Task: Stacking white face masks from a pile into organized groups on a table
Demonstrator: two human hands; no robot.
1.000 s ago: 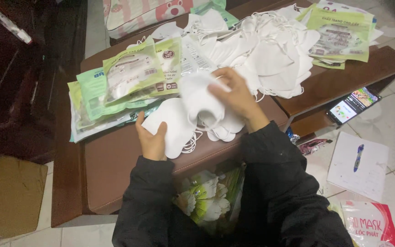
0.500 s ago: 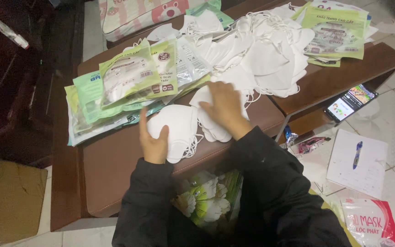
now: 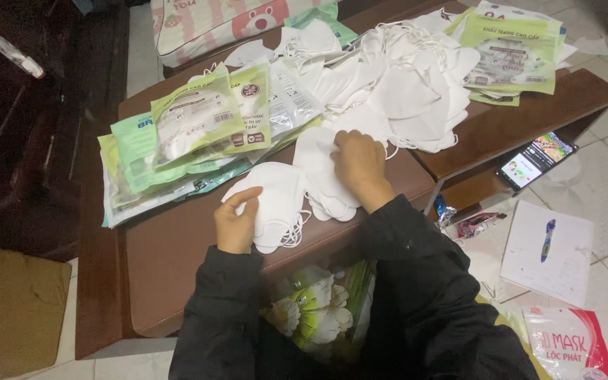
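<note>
- Box (image 3: 12, 313): brown cardboard, on the floor well left of the table (image 3: 177, 260).
- Packets (image 3: 198, 134): green-and-clear sealed pouches, fanned over the table's left half, just behind the left stack.
- Left hand (image 3: 237, 222): fingers curled on the near edge of the left stack (image 3: 272, 207) of white masks, thumb on top, pinning it to the table.
- Right hand (image 3: 360, 169): palm down, fingers spread flat on the right stack (image 3: 321, 176); not gripping, just pressing.
- Stacks touch, near the table's front edge.
- Judgement: square the edges and tuck the ear loops before lifting; keep the left one pinned so the masks don't slide.
- Loose pile (image 3: 402, 84): white masks, tangled loops, behind the right hand. Risk: loops snag the stack.
- Phone (image 3: 535, 160): screen lit, on the lower shelf right of the table.
- Paper and pen (image 3: 547, 239): floor, right of the table.
</note>
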